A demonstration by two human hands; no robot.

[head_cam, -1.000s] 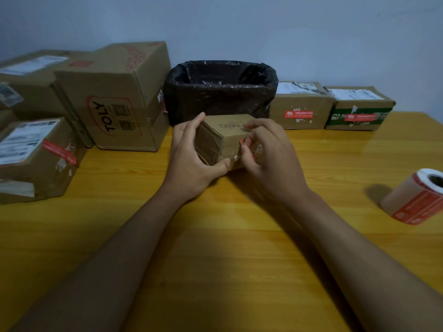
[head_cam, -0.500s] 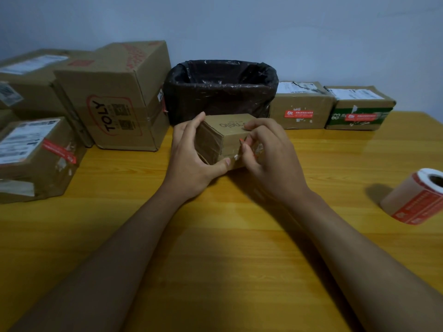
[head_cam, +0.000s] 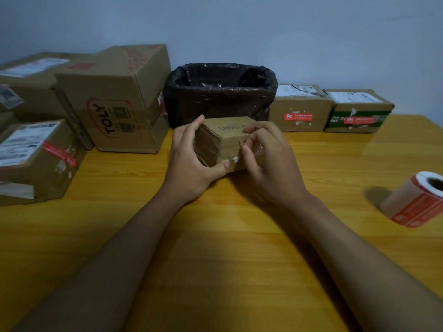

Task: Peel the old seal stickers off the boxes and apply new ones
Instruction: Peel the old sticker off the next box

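A small brown cardboard box point(head_cam: 227, 137) stands on the wooden table point(head_cam: 215, 236) in the middle. My left hand point(head_cam: 191, 164) grips its left end, thumb along the lower front edge and fingers over the top. My right hand point(head_cam: 268, 161) curls over the box's right front, thumb and fingertips pinching at a small reddish sticker remnant point(head_cam: 240, 143) on the front face. A white scrap point(head_cam: 235, 159) of sticker shows lower on that face. A roll of red and white seal stickers point(head_cam: 417, 200) lies on its side at the right edge.
A bin lined with a black bag point(head_cam: 220, 92) stands just behind the small box. Two boxes with red stickers, one plain point(head_cam: 299, 109) and one green-banded point(head_cam: 357, 112), sit at the back right. Larger cartons, one marked TOLY point(head_cam: 115, 101), and a labelled box point(head_cam: 36, 159) fill the left.
My right fingers have shifted slightly on the box's front face, working at the sticker remnant. The box and my left hand stay where they were.
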